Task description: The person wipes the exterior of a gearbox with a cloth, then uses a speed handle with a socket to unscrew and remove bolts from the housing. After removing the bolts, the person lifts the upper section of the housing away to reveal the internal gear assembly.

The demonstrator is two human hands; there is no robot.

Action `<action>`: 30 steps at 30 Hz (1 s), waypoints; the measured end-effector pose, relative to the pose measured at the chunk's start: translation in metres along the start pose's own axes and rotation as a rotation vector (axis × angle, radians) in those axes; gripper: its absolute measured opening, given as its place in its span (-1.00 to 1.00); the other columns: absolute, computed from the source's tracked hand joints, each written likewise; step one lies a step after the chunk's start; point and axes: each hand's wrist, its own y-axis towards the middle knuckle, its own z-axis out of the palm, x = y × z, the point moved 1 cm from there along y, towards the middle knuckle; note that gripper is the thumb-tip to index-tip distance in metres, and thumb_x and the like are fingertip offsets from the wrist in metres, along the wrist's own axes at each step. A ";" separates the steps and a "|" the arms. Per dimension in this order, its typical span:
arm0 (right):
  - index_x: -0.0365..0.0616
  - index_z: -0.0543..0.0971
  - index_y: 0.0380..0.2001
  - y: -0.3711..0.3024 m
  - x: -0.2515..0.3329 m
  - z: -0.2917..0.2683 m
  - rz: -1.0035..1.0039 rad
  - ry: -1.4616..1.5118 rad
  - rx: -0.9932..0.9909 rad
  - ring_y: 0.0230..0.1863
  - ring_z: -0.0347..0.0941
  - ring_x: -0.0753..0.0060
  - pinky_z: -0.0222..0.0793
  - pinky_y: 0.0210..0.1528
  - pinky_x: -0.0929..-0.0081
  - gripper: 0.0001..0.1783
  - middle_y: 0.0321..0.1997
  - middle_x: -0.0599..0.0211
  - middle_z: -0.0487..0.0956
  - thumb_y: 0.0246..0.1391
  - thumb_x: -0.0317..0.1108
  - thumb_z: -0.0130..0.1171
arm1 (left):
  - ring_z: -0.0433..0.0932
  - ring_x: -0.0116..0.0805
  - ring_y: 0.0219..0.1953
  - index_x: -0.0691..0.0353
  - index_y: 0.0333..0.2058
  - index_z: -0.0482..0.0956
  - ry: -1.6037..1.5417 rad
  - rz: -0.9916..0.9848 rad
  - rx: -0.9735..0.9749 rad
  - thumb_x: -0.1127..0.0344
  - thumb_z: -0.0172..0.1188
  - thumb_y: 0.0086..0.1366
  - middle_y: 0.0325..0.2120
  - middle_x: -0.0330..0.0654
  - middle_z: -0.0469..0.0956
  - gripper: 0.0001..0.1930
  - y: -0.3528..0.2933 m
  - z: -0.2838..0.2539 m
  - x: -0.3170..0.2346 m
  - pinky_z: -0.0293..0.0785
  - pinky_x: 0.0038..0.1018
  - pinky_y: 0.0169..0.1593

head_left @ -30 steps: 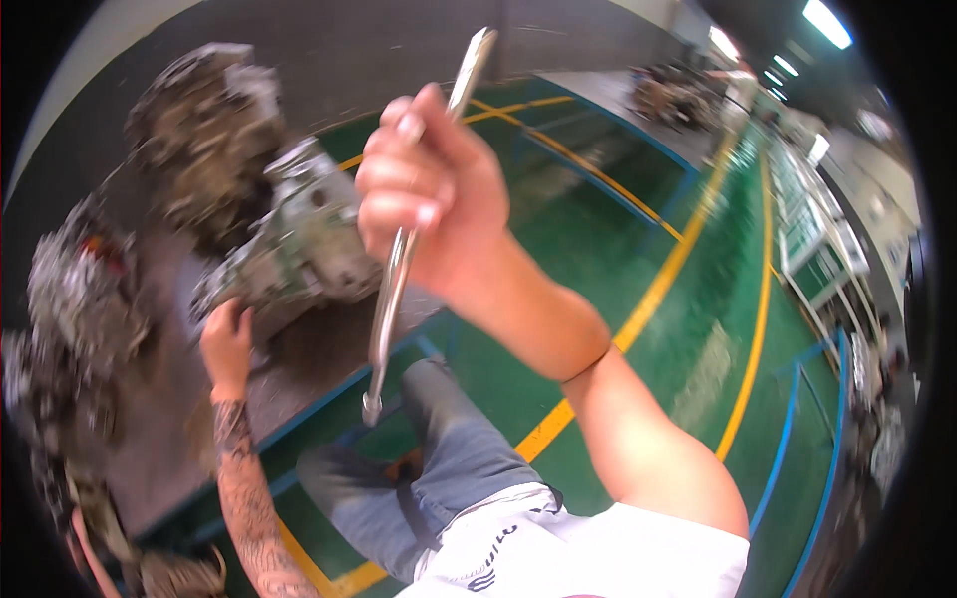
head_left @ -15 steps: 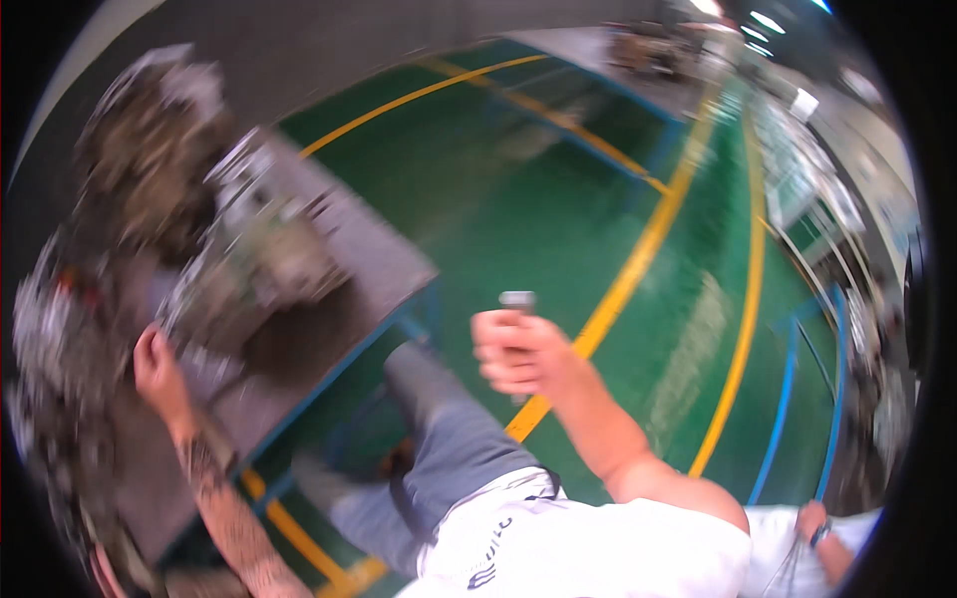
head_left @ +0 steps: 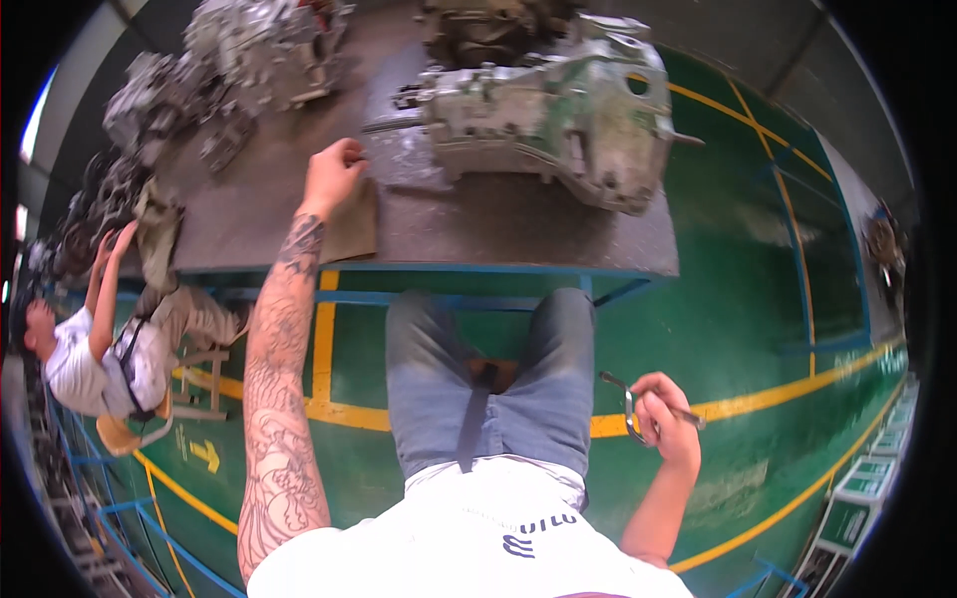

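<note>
Your right hand (head_left: pixel 666 419) grips a slim metal wrench (head_left: pixel 638 407) below the steel workbench (head_left: pixel 498 234), left hand (head_left: pixel 334 171) fingers curled on it beside the grimy green gearbox (head_left: pixel 558 115); green floor (head_left: pixel 738 299).

Left hand (head_left: pixel 334 174) reaches forward; right hand (head_left: pixel 665 419) lowered, grip closed.
</note>
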 end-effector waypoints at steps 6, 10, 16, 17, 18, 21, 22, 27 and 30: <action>-0.25 0.58 -0.13 0.008 -0.006 0.022 0.144 -0.402 0.035 -0.68 0.18 0.79 0.03 -0.64 0.67 -0.78 -0.67 0.62 0.35 0.27 -0.33 0.20 | 0.74 -0.11 -0.19 0.27 -0.09 0.66 -0.050 0.024 0.057 0.48 0.39 0.19 -0.24 -0.01 0.74 -0.71 -0.012 0.001 0.020 0.63 -0.32 -0.04; -0.20 0.60 -0.13 0.016 -0.017 0.030 0.143 -0.453 0.012 -0.68 0.17 0.77 0.05 -0.63 0.63 -0.75 -0.68 0.61 0.38 0.31 -0.22 0.26 | 0.73 -0.05 -0.10 0.25 -0.07 0.65 0.006 0.047 0.000 0.49 0.25 0.25 -0.20 0.03 0.73 -0.74 -0.012 0.003 0.038 0.62 -0.29 0.00; -0.17 0.62 -0.07 0.011 -0.011 0.026 0.057 -0.615 0.059 -0.62 0.33 0.66 0.25 -0.56 0.52 -0.69 -0.65 0.48 0.46 0.36 -0.14 0.22 | 0.72 -0.22 -0.20 0.29 -0.12 0.64 -0.001 0.080 0.120 0.60 0.22 0.25 -0.29 -0.05 0.72 -0.77 0.005 0.001 0.084 0.59 -0.38 -0.05; -0.18 0.63 -0.07 0.009 -0.010 0.026 0.049 -0.611 0.032 -0.59 0.36 0.64 0.29 -0.52 0.51 -0.67 -0.64 0.45 0.48 0.36 -0.13 0.22 | 0.71 -0.26 -0.21 0.30 -0.13 0.63 -0.049 0.100 0.119 0.60 0.22 0.25 -0.30 -0.05 0.72 -0.78 0.007 0.003 0.092 0.58 -0.40 -0.05; -0.18 0.63 -0.07 0.008 -0.011 0.025 0.093 -0.631 -0.018 -0.59 0.36 0.64 0.29 -0.52 0.51 -0.67 -0.64 0.45 0.48 0.36 -0.13 0.22 | 0.70 -0.29 -0.21 0.31 -0.13 0.63 -0.092 0.089 0.118 0.60 0.22 0.25 -0.31 -0.06 0.71 -0.79 0.007 0.005 0.101 0.58 -0.41 -0.05; -0.17 0.63 -0.08 0.007 -0.011 0.024 0.005 -0.598 -0.034 -0.55 0.42 0.60 0.35 -0.47 0.50 -0.68 -0.61 0.43 0.50 0.36 -0.12 0.21 | 0.70 -0.31 -0.19 0.34 -0.12 0.62 -0.129 0.081 0.116 0.61 0.20 0.27 -0.29 -0.09 0.71 -0.79 0.011 0.009 0.117 0.57 -0.42 -0.02; -0.17 0.63 -0.08 0.007 -0.011 0.022 0.020 -0.610 -0.078 -0.55 0.42 0.60 0.35 -0.47 0.50 -0.68 -0.61 0.43 0.50 0.36 -0.12 0.21 | 0.70 -0.29 -0.18 0.35 -0.10 0.62 -0.164 0.059 0.121 0.60 0.20 0.28 -0.27 -0.09 0.71 -0.78 0.013 0.009 0.115 0.57 -0.41 -0.01; -0.18 0.63 -0.10 0.000 0.008 0.024 -0.069 -0.612 -0.138 -0.55 0.47 0.59 0.39 -0.45 0.50 -0.68 -0.58 0.40 0.56 0.35 -0.13 0.22 | 0.66 -0.34 -0.09 0.35 -0.04 0.61 -0.150 0.063 -0.138 0.57 0.16 0.34 -0.19 -0.08 0.68 -0.77 -0.008 -0.013 0.035 0.52 -0.43 0.08; -0.18 0.64 -0.10 -0.016 0.038 0.030 -0.154 -0.590 -0.178 -0.57 0.45 0.64 0.36 -0.46 0.53 -0.71 -0.59 0.41 0.56 0.33 -0.17 0.25 | 0.65 -0.27 -0.07 0.33 -0.11 0.63 -0.335 0.263 -0.113 0.54 0.14 0.36 -0.18 -0.12 0.67 -0.83 -0.073 -0.019 -0.058 0.52 -0.38 0.09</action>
